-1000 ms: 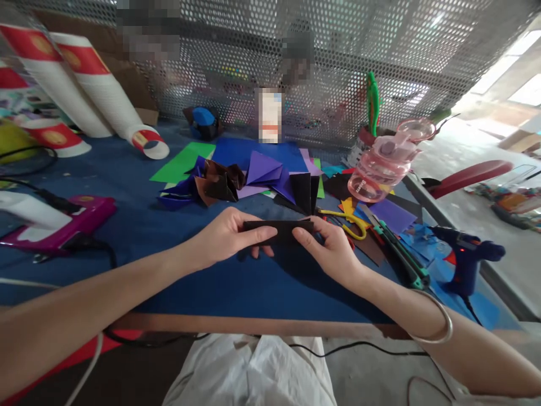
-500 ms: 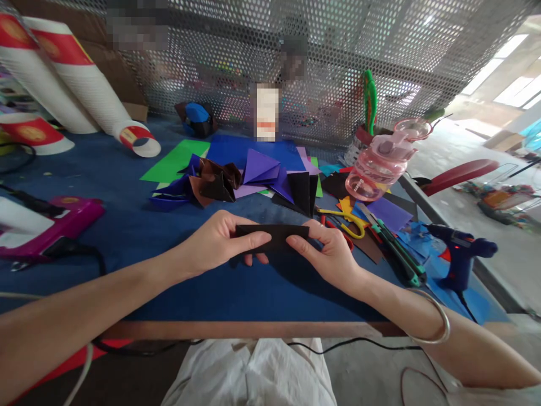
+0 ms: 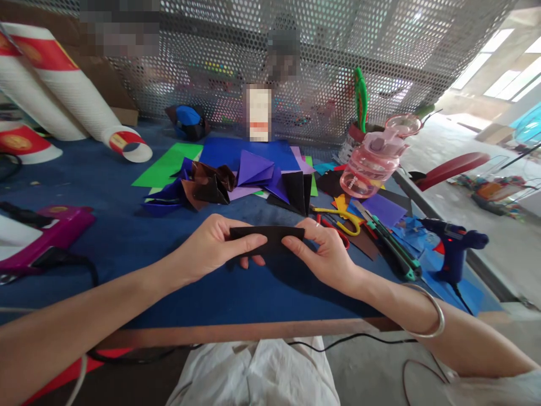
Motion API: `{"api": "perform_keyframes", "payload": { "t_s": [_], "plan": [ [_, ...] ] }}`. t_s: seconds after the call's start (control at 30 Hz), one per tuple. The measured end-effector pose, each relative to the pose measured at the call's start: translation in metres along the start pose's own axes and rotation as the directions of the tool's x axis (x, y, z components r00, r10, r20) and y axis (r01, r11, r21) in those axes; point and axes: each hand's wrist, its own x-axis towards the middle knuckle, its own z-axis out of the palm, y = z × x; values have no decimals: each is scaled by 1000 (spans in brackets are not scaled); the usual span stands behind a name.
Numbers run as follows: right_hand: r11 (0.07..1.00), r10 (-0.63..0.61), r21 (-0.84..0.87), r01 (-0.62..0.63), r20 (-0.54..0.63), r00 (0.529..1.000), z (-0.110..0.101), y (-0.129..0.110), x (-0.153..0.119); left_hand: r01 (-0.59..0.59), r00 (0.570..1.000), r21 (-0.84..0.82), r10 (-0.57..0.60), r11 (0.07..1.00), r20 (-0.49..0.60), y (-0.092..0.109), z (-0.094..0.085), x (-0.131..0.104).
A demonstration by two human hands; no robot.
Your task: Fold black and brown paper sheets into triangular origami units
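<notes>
A folded piece of black paper (image 3: 274, 241) is stretched between my two hands, just above the blue tabletop near its front edge. My left hand (image 3: 224, 239) pinches its left end, thumb on the near face and fingertips showing below. At the other end, my right hand (image 3: 325, 248) grips the paper with its thumb in front and the fingers mostly behind. Beyond my hands lie folded purple paper (image 3: 255, 169), crumpled brown and black paper (image 3: 207, 186) and a standing folded black piece (image 3: 298, 190).
To the right are yellow-handled scissors (image 3: 344, 219), a green utility knife (image 3: 393, 248), a dark blue glue gun (image 3: 456, 242) and a pink bottle (image 3: 372, 163). Stacked paper cups (image 3: 71, 84) and a magenta tool (image 3: 54, 237) occupy the left. A perforated metal panel (image 3: 203, 79) closes off the back.
The view has shifted slightly, so the table's things appear a little farther left. Both hands keep the same grip on the black paper.
</notes>
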Motion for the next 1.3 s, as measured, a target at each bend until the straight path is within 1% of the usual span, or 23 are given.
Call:
{"api": "perform_keyframes", "payload": {
  "t_s": [0.17, 0.3, 0.53, 0.7, 0.83, 0.97, 1.17, 1.3],
  "plan": [
    [1000, -19, -13, 19, -3, 1000, 1, 0, 0, 12, 1000, -11, -12, 1000, 2, -1, 0, 0],
    [999, -40, -11, 40, -8, 999, 1, 0, 0, 5, 1000, 14, -5, 1000, -4, -3, 0, -1],
    [1000, -23, -21, 22, -14, 1000, 1, 0, -1, 0, 1000, 7, 0, 1000, 5, -3, 2, -1],
    [999, -46, -14, 45, -31, 998, 2, 0, -2, 8, 1000, -2, -8, 1000, -2, -2, 2, -2],
    [998, -57, -34, 56, -32, 998, 1, 0, -2, 20, 1000, -60, -19, 998, 23, -4, 2, 0],
    [993, -112, -45, 109, -65, 992, -1, 0, -2, -9, 999, -119, 15, 993, 47, -7, 2, 2],
    [988, -150, -62, 144, -95, 984, -2, -1, -1, -8, 996, -59, 14, 998, 89, -4, 3, 2],
    [987, -151, -66, 146, -90, 984, -2, -2, -2, -37, 994, -32, 40, 999, 100, -3, 4, 1]
  ]
}}
